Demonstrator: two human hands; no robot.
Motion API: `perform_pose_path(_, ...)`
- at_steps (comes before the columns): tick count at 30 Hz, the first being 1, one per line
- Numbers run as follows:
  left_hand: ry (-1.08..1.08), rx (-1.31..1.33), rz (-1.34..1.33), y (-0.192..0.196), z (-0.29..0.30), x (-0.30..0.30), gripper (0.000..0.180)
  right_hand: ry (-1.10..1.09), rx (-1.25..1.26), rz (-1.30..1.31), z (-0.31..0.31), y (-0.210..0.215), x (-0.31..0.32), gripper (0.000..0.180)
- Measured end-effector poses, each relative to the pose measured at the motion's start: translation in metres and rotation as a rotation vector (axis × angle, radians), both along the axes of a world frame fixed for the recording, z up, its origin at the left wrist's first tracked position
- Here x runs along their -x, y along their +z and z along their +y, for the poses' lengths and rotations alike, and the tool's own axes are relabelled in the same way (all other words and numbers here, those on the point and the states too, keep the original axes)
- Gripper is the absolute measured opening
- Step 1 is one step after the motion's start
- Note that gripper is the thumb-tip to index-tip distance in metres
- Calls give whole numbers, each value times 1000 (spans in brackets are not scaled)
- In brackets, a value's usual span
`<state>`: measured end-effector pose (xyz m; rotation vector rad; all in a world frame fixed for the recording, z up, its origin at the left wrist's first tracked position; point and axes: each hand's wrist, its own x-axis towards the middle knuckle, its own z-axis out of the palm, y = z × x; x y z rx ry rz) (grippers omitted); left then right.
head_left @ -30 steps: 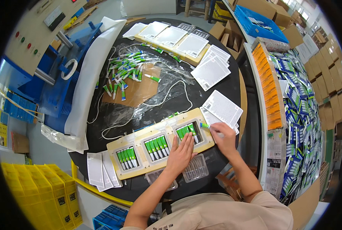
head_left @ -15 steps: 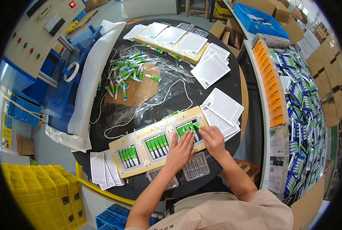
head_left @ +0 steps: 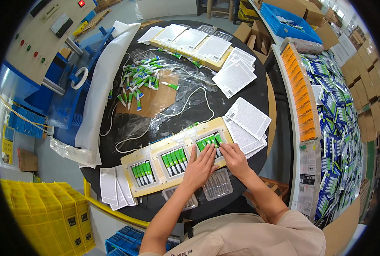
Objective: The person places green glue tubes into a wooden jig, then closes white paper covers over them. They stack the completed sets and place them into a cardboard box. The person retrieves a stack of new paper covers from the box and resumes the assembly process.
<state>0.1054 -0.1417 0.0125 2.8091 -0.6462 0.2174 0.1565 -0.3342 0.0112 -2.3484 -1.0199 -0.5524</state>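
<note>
A cream tray-like fixture with three windows lies at a slant near the table's front edge. Small green-and-white tubes stand side by side in the middle window, with more green tubes in the left one. My left hand lies with outstretched fingers over tubes in the right window, hiding their lower ends. My right hand has its fingers closed at the right-most tube in that window. That tube lies beside the others, partly covered by my fingertips.
Loose tubes are heaped on cardboard and plastic film. Printed cards lie right of the fixture, others at its left. Clear blister trays sit before it. A second fixture stands behind; a blue machine is at left.
My right hand has moved slightly down and left, and its tube now lies straighter in the right window. My left hand has barely shifted.
</note>
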Motion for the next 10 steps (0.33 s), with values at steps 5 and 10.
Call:
perform_pose_path(5,12,-43,9,5,9,4,69,-43,-68,149,5,5,1,31)
perform_pose_path(10,162,51,69,7,17,12,69,-55,64,114,6,15,-7,37)
